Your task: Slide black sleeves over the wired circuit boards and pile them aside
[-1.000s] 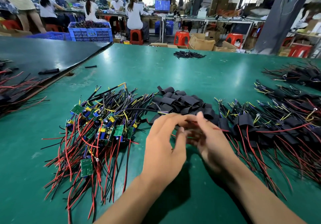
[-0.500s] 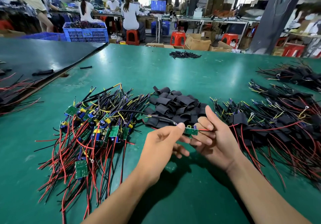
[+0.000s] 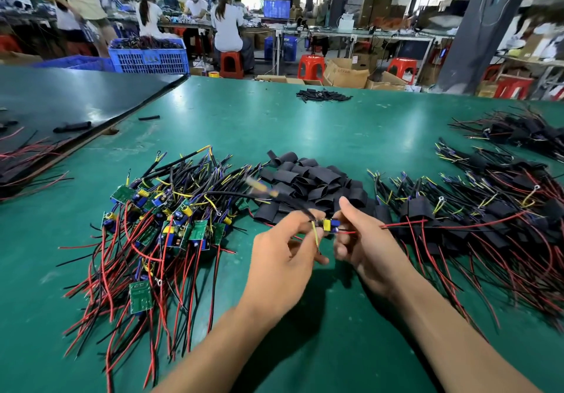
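so the wired circuit board [image 3: 329,225] is up off the table [image 3: 305,124], pinched between both hands. Its long axis runs left-right, with the black leads trailing off far-left and the red wires heading right. The left hand [image 3: 282,252] has its fingertips curled on the black-lead end, and the right hand [image 3: 364,240] is pinching the red-wire end. No sleeve in either hand that I can see.

The pile of black sleeves [image 3: 314,182] sits just past the hands on the far side. The right hand looks closer to it, forefinger nearly at its near edge, so my guess is that one lets go and grabs a sleeve.

The heap of bare boards [image 3: 198,229] is on the left and the sleeved pile [image 3: 418,209] is on the right.
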Action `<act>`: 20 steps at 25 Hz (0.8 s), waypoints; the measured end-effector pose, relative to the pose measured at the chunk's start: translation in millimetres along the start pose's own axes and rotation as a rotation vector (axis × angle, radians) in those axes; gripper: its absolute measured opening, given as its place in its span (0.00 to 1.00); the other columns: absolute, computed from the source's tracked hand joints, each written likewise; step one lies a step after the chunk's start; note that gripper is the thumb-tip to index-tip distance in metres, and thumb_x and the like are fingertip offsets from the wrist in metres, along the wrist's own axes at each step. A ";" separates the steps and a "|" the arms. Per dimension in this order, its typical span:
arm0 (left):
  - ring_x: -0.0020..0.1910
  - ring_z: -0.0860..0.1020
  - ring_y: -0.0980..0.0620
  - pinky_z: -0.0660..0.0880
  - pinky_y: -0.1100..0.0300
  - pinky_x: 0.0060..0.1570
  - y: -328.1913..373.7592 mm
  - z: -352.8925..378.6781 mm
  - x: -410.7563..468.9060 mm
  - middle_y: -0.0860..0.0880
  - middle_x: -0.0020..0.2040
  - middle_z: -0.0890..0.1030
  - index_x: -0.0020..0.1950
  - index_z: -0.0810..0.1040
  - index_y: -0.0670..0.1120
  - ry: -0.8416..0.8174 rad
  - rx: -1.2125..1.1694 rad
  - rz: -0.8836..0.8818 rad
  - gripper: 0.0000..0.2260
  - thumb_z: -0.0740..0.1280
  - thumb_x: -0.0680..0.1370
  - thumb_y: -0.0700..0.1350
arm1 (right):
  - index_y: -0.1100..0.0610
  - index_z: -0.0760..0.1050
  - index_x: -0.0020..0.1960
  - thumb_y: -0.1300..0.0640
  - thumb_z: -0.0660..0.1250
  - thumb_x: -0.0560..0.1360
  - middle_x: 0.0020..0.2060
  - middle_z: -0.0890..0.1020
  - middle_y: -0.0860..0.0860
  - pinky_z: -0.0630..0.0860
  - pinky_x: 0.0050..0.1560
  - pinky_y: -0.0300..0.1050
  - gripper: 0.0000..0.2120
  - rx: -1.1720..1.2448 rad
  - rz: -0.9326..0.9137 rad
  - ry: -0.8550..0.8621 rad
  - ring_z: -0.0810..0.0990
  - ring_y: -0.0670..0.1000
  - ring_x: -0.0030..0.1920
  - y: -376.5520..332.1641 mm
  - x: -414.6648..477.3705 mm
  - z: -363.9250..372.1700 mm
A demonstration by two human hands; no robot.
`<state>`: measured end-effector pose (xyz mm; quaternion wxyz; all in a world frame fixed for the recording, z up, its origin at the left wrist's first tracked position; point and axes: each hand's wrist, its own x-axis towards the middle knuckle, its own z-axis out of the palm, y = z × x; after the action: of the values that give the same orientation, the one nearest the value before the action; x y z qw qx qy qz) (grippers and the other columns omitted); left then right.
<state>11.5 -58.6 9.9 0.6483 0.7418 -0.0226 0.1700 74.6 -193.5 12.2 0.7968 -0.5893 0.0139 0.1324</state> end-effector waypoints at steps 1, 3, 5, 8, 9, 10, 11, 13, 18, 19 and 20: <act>0.32 0.84 0.47 0.77 0.64 0.33 -0.2 -1.8 2.7 0.52 0.42 0.85 0.51 0.81 0.50 0.035 -0.071 -0.039 0.08 0.67 0.80 0.37 | 0.57 0.77 0.40 0.46 0.67 0.76 0.27 0.74 0.51 0.69 0.25 0.37 0.15 -0.006 0.009 -0.020 0.71 0.47 0.23 0.9 0.0 1.0; 0.33 0.84 0.45 0.79 0.60 0.34 -1.1 -8.0 7.6 0.50 0.41 0.85 0.53 0.80 0.45 0.057 -0.231 -0.151 0.06 0.65 0.81 0.36 | 0.58 0.80 0.43 0.47 0.68 0.74 0.32 0.81 0.54 0.76 0.29 0.39 0.14 0.034 0.042 -0.082 0.78 0.49 0.27 1.8 -1.1 3.8; 0.35 0.85 0.43 0.80 0.57 0.36 -1.9 -16.7 12.3 0.47 0.41 0.85 0.55 0.79 0.43 0.029 -0.368 -0.268 0.08 0.62 0.81 0.34 | 0.60 0.81 0.47 0.50 0.68 0.73 0.36 0.84 0.55 0.79 0.32 0.39 0.13 0.081 0.058 -0.113 0.82 0.49 0.30 3.3 -0.9 5.9; 0.38 0.84 0.43 0.79 0.56 0.35 -2.8 -25.2 17.0 0.43 0.46 0.85 0.58 0.78 0.43 -0.033 -0.491 -0.375 0.13 0.59 0.78 0.32 | 0.62 0.80 0.53 0.56 0.65 0.79 0.40 0.85 0.55 0.79 0.35 0.38 0.10 0.093 0.044 -0.118 0.83 0.48 0.34 6.0 0.6 5.1; 0.38 0.83 0.45 0.78 0.57 0.33 -3.0 -25.5 17.7 0.43 0.46 0.85 0.57 0.78 0.44 -0.036 -0.489 -0.368 0.11 0.62 0.78 0.34 | 0.62 0.79 0.54 0.57 0.63 0.80 0.41 0.86 0.55 0.79 0.36 0.38 0.10 0.078 0.039 -0.130 0.83 0.48 0.35 7.4 0.7 5.0; 0.37 0.82 0.46 0.77 0.59 0.31 -3.2 -24.6 17.4 0.44 0.44 0.84 0.56 0.77 0.44 -0.019 -0.462 -0.350 0.07 0.65 0.79 0.37 | 0.61 0.79 0.55 0.58 0.63 0.81 0.43 0.86 0.55 0.78 0.37 0.37 0.09 0.041 0.035 -0.153 0.83 0.47 0.36 8.8 0.1 5.5; 0.36 0.81 0.49 0.76 0.60 0.30 -4.0 -22.8 16.8 0.45 0.42 0.84 0.54 0.77 0.45 0.015 -0.410 -0.324 0.05 0.68 0.79 0.40 | 0.60 0.80 0.56 0.58 0.63 0.81 0.45 0.87 0.55 0.77 0.38 0.37 0.09 -0.007 0.026 -0.184 0.83 0.47 0.37 10.5 -0.5 6.1; 0.35 0.81 0.52 0.75 0.62 0.30 -6.1 -20.2 16.1 0.48 0.40 0.83 0.52 0.75 0.44 0.106 -0.306 -0.273 0.07 0.71 0.77 0.39 | 0.57 0.80 0.57 0.55 0.65 0.79 0.47 0.87 0.55 0.77 0.38 0.36 0.10 -0.069 0.000 -0.220 0.83 0.47 0.38 14.4 -0.7 6.2; 0.35 0.82 0.45 0.80 0.55 0.37 -7.5 -33.0 25.6 0.42 0.40 0.80 0.49 0.72 0.45 0.274 -0.418 -0.281 0.11 0.65 0.77 0.29 | 0.52 0.84 0.51 0.55 0.76 0.72 0.45 0.84 0.45 0.73 0.47 0.32 0.07 -0.875 -0.489 0.139 0.81 0.42 0.44 19.6 5.6 -12.7; 0.35 0.82 0.44 0.81 0.55 0.38 -9.5 -35.3 27.4 0.42 0.40 0.79 0.49 0.71 0.45 0.299 -0.377 -0.291 0.11 0.65 0.77 0.29 | 0.52 0.84 0.54 0.54 0.76 0.72 0.47 0.82 0.46 0.72 0.51 0.35 0.11 -1.065 -0.554 0.158 0.80 0.44 0.48 21.0 6.5 -15.6; 0.35 0.82 0.44 0.82 0.54 0.39 -11.7 -36.2 28.4 0.42 0.40 0.79 0.49 0.71 0.46 0.318 -0.320 -0.296 0.11 0.65 0.77 0.30 | 0.51 0.83 0.59 0.52 0.75 0.73 0.50 0.79 0.47 0.72 0.55 0.39 0.15 -1.176 -0.546 0.134 0.79 0.46 0.52 22.1 6.0 -16.4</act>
<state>33.2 -16.3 10.4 0.7704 0.5891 0.1619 0.1821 77.6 -201.7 -14.5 0.3438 -0.9164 -0.1615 -0.1266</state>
